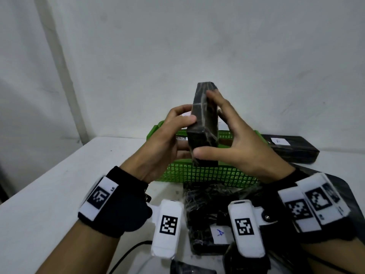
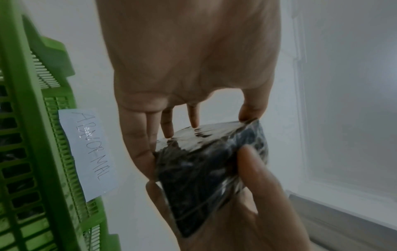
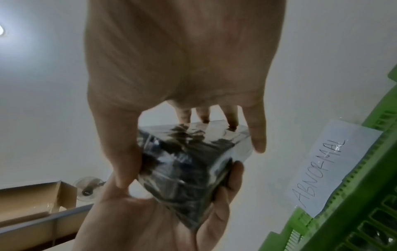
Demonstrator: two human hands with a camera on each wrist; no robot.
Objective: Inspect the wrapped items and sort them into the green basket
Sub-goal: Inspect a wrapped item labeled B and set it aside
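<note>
Black rectangular block wrapped in clear film [image 1: 203, 125], held upright above the green plastic lattice basket [image 1: 207, 173], gripped between left hand [image 1: 164, 143] and right hand [image 1: 237, 143]. Further black wrapped items [image 1: 205, 218] lie near; another black wrapped bar [image 1: 292, 149] sits far right on the white table [image 1: 49, 194].

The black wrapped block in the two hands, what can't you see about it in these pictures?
- What is inside the black block in shiny clear wrap: hidden in all views by the dark wrapping.
- Any label on it: none shows; the left hand and right hand cover parts of its sides.
- Contents of the green plastic mesh basket: head view, blocked by the hands and block.
- Basket's white paper sign: one scribbled-over letter unclear.
</note>
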